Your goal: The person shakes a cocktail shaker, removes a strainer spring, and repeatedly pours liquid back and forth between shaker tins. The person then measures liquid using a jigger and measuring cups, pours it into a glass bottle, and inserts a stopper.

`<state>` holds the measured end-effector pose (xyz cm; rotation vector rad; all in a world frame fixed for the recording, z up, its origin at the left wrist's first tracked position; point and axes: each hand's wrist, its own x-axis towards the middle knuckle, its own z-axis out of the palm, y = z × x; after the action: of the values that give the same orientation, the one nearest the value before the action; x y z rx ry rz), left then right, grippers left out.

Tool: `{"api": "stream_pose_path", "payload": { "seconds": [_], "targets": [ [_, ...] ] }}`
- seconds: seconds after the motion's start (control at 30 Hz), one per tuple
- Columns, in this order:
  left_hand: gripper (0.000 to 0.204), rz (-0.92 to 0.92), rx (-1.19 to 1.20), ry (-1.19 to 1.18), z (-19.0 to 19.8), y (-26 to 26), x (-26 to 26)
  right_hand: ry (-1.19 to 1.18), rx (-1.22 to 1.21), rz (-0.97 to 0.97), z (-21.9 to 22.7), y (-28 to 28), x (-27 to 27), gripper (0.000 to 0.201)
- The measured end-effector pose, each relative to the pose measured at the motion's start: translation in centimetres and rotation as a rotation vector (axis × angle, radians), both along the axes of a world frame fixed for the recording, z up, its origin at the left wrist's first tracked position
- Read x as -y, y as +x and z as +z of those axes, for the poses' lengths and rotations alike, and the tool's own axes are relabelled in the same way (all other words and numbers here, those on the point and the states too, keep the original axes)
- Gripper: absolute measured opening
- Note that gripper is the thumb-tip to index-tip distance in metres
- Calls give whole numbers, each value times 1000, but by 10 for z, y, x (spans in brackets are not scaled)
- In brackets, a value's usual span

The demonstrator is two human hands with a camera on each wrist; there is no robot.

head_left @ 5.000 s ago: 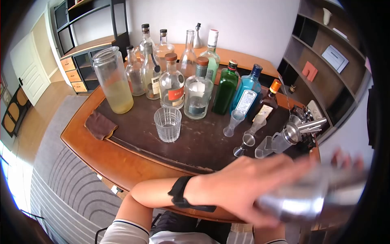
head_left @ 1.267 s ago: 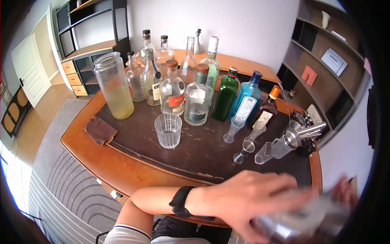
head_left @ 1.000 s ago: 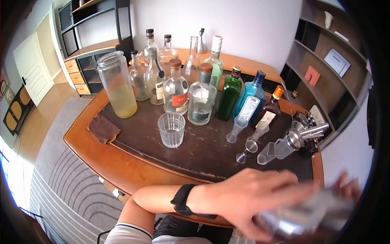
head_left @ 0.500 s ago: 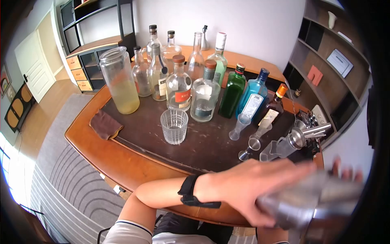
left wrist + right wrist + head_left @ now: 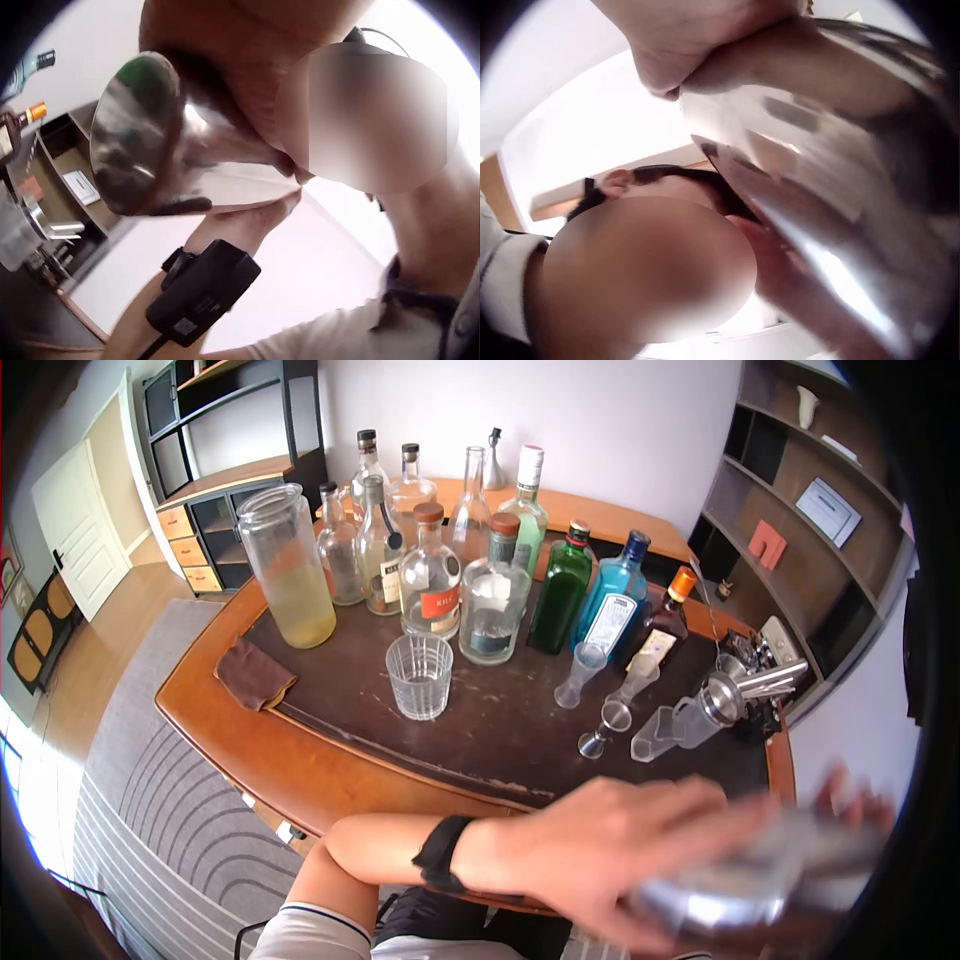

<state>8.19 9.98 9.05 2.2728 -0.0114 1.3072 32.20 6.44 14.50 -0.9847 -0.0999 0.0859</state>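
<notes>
A silver metal cocktail shaker (image 5: 740, 900) is held sideways at the lower right of the head view, blurred by motion. My left hand (image 5: 590, 840) grips its near end, fingers spread along the metal. At the far end my right hand (image 5: 855, 800) holds on; only its fingertips show in the head view. In the left wrist view the shaker (image 5: 135, 142) shows its round base, and the right hand (image 5: 255, 217) clasps the other end. Its shiny wall (image 5: 847, 180) fills the right of the right wrist view, under the right hand (image 5: 705, 37).
A cut-glass tumbler (image 5: 420, 678) stands mid-table, with several bottles behind, including a green bottle (image 5: 560, 595). At left are a pitcher (image 5: 290, 580) of cloudy yellow liquid and a brown cloth (image 5: 255, 675). Jiggers (image 5: 605, 728) and a strainer (image 5: 722, 700) on a clear vessel stand at right.
Both hands stay on the shaker throughout, and it stays blurred, rocking up and down. Compared with half a second ago, it sits slightly lower. The table things shift slightly with the head view.
</notes>
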Motion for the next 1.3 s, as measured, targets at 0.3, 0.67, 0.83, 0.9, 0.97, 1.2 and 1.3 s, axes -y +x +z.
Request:
{"api": "stream_pose_path", "payload": {
  "seconds": [0.3, 0.67, 0.83, 0.9, 0.97, 1.2, 1.3],
  "targets": [
    [117, -72, -29, 185, -6, 3, -10, 280, 473, 226, -2, -71, -11, 62],
    [113, -42, -24, 8, -1, 2, -3, 125, 290, 483, -1, 4, 47, 35],
    [114, -40, -2, 181, 3, -4, 4, 59, 5, -308, 36, -49, -19, 45],
    [115, -50, -6, 162, 1, -2, 1, 46, 74, -348, 32, -54, -23, 46],
    [116, 11, -74, -167, -7, 5, -8, 34, 105, -370, 28, -55, -22, 46],
    [113, -14, -13, -55, -11, 9, -14, 59, 178, -363, 19, -52, -26, 52],
    [113, -41, 50, -57, -12, 10, -15, 95, 207, -363, 19, -48, -26, 55]
  ]
}}
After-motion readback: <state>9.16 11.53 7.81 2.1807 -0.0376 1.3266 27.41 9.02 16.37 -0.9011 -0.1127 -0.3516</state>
